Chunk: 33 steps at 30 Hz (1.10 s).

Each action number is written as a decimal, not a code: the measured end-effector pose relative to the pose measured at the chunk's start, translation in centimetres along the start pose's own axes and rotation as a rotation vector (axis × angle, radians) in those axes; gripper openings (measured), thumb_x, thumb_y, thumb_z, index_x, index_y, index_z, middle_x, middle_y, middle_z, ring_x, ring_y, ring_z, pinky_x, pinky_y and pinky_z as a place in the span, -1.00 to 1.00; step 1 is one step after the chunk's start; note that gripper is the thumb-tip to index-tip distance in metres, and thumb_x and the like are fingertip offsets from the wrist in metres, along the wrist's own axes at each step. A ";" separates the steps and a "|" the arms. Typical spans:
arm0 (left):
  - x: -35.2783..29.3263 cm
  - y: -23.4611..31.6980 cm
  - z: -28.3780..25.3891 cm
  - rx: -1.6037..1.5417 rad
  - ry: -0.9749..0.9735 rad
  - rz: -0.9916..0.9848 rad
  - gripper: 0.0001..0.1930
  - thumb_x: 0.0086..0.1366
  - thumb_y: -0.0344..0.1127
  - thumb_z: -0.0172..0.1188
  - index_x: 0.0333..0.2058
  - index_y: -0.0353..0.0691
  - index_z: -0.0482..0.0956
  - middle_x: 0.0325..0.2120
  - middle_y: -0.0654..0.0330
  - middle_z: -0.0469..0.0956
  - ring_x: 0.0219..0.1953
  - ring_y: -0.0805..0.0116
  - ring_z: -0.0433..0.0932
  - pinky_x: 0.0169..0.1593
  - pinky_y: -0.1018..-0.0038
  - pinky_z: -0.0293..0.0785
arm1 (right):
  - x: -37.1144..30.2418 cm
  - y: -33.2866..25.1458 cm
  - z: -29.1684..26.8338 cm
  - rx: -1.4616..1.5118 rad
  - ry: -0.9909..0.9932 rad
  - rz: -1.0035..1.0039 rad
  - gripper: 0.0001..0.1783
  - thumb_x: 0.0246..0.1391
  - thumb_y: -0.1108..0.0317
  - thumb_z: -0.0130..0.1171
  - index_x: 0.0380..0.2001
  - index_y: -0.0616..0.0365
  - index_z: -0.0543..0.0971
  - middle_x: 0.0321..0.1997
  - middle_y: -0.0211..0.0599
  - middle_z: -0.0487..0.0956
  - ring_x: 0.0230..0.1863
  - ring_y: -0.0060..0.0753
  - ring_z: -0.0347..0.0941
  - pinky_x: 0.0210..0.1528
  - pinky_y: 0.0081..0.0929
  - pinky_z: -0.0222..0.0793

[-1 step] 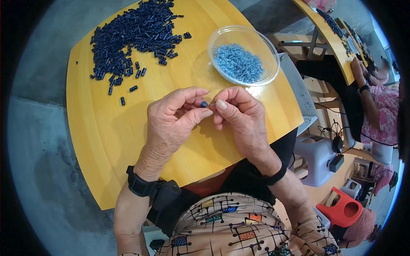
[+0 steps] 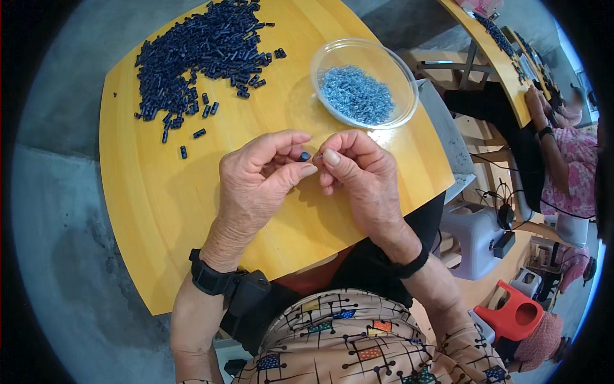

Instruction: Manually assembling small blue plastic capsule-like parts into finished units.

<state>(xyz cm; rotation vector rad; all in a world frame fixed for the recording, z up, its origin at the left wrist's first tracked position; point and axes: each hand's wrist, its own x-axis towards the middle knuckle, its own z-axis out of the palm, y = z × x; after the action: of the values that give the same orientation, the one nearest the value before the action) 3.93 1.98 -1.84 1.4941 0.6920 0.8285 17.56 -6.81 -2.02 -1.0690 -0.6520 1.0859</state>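
Between the thumb and fingers of my left hand (image 2: 252,176) is a small dark blue plastic cylinder (image 2: 304,156), its end facing my other hand. My right hand (image 2: 361,168) is closed in a pinch just beside it, holding a tiny thin metal piece (image 2: 318,155) close to the cylinder's end. Whether the two parts touch I cannot tell. Ahead to the left, a large pile of similar dark blue cylinders (image 2: 198,54) lies loose. Beyond my right hand stands a clear plastic bowl (image 2: 358,52) with many small shiny, spring-like metal pieces (image 2: 358,95) in it.
Everything sits on a yellow wooden table (image 2: 160,237) with curved-looking edges. A few single cylinders (image 2: 184,152) are scattered nearer me. On the right are a white plastic stool (image 2: 470,237), a red stool (image 2: 511,313), and another person (image 2: 563,153) at a second table (image 2: 492,48).
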 end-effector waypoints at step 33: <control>0.4 0.3 -1.3 -0.642 -0.115 -0.373 -0.82 0.21 -0.45 0.21 -0.19 -0.31 0.55 -0.36 0.15 0.61 -0.34 0.44 0.61 -0.21 0.55 0.60 | -0.2 -0.5 -0.2 0.102 -0.015 0.074 -0.86 0.16 0.42 0.13 -0.26 0.26 0.50 -0.44 -0.44 0.52 -0.47 -0.70 0.40 -0.42 -0.72 0.37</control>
<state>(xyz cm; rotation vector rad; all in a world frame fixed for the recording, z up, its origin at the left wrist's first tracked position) 3.06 3.04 -1.47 0.7948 0.5269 0.5913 17.84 -7.12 -1.61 -1.0044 -0.5663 1.1795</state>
